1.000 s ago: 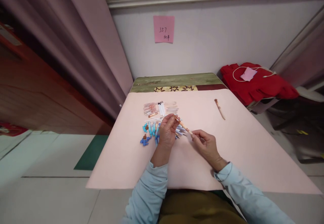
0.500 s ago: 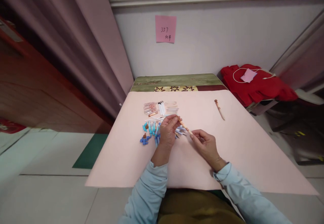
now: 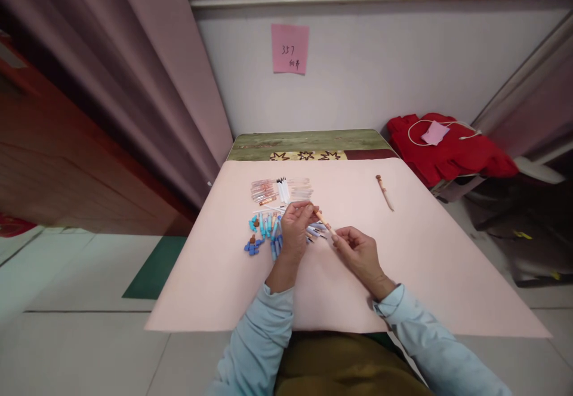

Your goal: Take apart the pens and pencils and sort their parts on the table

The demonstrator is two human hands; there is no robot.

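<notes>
My left hand (image 3: 295, 231) and my right hand (image 3: 357, 251) both pinch one thin tan pen (image 3: 324, 223), which slants between them just above the pink table cover (image 3: 425, 253). The left fingers are closed on its upper end, the right fingers on its lower end. Under and left of my left hand lies a heap of blue pen parts (image 3: 264, 234). Behind it sits a row of clear pen tubes and white refills (image 3: 282, 190).
One finished tan pen with a brown cap (image 3: 384, 191) lies alone at the far right of the cover. A red cloth with a white cord (image 3: 447, 145) is heaped on a seat to the right. A pink note (image 3: 290, 49) hangs on the wall.
Both hands have stayed on the tan pen with only small finger shifts. The view has drifted slightly.
</notes>
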